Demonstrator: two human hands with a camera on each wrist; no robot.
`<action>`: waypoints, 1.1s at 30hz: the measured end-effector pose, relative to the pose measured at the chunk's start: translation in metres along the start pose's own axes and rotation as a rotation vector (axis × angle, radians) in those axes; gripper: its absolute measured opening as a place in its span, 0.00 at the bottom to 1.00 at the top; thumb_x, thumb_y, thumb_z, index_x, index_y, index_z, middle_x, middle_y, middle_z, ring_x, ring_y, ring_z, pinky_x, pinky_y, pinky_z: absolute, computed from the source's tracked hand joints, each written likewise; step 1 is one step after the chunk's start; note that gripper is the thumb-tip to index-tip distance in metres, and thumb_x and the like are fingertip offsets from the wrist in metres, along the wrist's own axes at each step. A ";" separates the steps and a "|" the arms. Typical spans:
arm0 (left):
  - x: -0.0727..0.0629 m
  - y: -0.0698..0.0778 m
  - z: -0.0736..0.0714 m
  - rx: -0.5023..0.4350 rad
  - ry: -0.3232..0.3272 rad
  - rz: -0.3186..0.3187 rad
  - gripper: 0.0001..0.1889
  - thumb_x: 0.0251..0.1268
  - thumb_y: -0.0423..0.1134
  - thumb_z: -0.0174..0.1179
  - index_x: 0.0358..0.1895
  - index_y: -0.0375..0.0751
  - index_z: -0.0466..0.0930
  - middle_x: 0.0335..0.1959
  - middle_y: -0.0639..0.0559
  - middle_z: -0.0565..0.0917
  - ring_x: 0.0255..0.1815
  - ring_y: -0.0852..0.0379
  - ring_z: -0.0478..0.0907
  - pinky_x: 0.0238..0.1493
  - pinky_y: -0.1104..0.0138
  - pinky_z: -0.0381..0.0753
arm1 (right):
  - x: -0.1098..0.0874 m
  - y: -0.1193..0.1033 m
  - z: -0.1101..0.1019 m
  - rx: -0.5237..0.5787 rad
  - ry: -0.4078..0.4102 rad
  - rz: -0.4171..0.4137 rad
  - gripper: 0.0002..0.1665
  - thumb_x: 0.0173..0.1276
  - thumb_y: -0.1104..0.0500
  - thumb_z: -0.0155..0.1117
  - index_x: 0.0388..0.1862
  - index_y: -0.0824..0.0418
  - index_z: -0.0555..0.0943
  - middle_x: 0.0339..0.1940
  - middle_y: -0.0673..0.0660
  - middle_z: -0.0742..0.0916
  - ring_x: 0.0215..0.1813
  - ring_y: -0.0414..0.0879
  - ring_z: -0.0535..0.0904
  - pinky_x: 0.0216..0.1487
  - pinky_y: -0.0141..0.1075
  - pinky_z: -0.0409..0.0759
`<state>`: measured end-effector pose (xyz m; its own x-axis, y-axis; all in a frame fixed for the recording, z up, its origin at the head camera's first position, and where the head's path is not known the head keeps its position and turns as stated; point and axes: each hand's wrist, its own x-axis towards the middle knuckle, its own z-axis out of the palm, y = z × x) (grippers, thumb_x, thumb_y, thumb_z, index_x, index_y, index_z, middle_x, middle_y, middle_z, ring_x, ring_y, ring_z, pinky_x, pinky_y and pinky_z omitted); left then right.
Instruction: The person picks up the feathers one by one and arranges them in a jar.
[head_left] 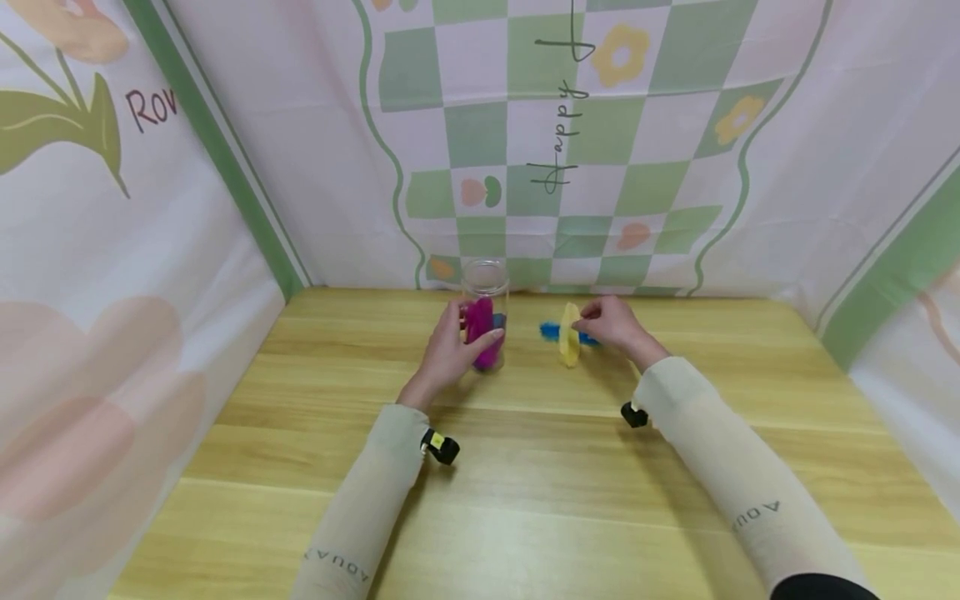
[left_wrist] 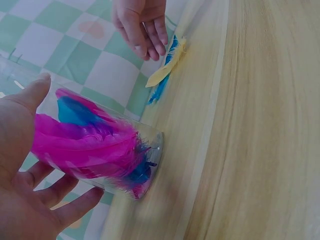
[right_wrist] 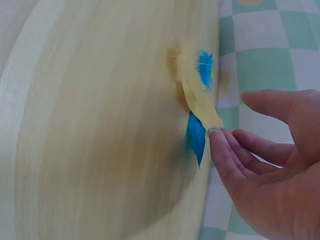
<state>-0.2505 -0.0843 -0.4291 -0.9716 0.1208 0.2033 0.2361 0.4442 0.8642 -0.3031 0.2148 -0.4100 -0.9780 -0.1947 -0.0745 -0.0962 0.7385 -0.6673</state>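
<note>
A clear jar (head_left: 486,277) stands upright near the back of the table. Inside it are magenta feathers (left_wrist: 85,145) and blue feathers (left_wrist: 75,111). My left hand (head_left: 448,348) holds the jar from the left, thumb on one side and fingers on the other. To the right, a yellow feather (head_left: 567,354) lies across a blue feather (head_left: 550,331) on the table. My right hand (head_left: 615,325) is beside them; in the right wrist view a fingertip (right_wrist: 215,131) is at the yellow feather's end, with the thumb held well apart from the fingers.
The wooden table (head_left: 510,492) runs up to a checked cloth backdrop (head_left: 540,125) just behind the jar and feathers. Printed cloth walls (head_left: 135,375) stand along the left and right sides. A small black camera is worn on each wrist.
</note>
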 end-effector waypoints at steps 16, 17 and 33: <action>0.000 -0.003 0.002 -0.014 0.012 0.007 0.35 0.66 0.57 0.68 0.69 0.46 0.64 0.64 0.49 0.75 0.64 0.50 0.75 0.63 0.54 0.79 | 0.005 0.010 0.014 -0.038 -0.031 0.077 0.29 0.73 0.54 0.64 0.59 0.78 0.75 0.57 0.74 0.81 0.56 0.63 0.77 0.58 0.53 0.79; 0.000 -0.002 0.002 -0.016 0.011 0.009 0.35 0.66 0.57 0.68 0.69 0.46 0.64 0.64 0.49 0.75 0.64 0.50 0.75 0.63 0.54 0.79 | 0.005 0.010 0.014 -0.041 -0.022 0.077 0.29 0.72 0.54 0.65 0.59 0.78 0.76 0.57 0.74 0.81 0.56 0.62 0.77 0.58 0.52 0.79; 0.001 -0.004 0.000 -0.029 0.011 0.019 0.35 0.66 0.56 0.69 0.68 0.46 0.65 0.63 0.49 0.75 0.64 0.50 0.74 0.66 0.53 0.77 | 0.000 -0.005 0.035 -0.062 0.086 0.097 0.21 0.64 0.54 0.73 0.42 0.72 0.79 0.41 0.66 0.83 0.41 0.55 0.78 0.41 0.42 0.79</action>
<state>-0.2526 -0.0855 -0.4321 -0.9670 0.1195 0.2248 0.2544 0.4161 0.8730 -0.2962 0.1884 -0.4329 -0.9953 -0.0662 -0.0711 -0.0088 0.7901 -0.6129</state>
